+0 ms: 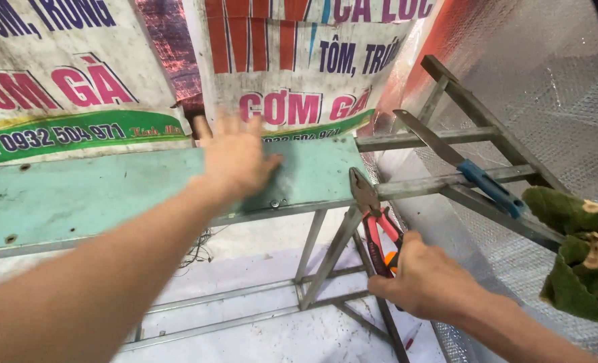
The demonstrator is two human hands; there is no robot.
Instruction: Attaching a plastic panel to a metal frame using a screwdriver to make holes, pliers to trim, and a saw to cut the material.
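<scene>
— Nearest the lens comes the left forearm, running up to the left hand (235, 158), which lies with fingers spread, palm flat on the pale green painted metal tabletop (97, 191) close to its right end.

— And the right hand (423, 275)?

— Curled tight around the red-handled steel pliers (373, 215), low and to the right. Their dark nose points up and meets the grey angle-iron frame (332, 252) just at the tabletop's right corner; whether the nose actually bites anything there cannot be told.

— What could go wrong?

— Likely a slip. If the nose loses its hold on hard, smooth metal, the pliers may jerk toward the spread fingers above. The frame's edges look thin and sharp, so a knuckle might scrape them.

— Anything else close by?

— A long blue-handled steel blade (457, 161) rests across the frame's rails to the right, and a knock might send it sliding off. Beyond it hangs a rumpled green and tan cloth (578, 249). Behind stand worn printed banners (63, 81), and silver bubble-textured foil sheeting (554, 87) covers the right side.
</scene>
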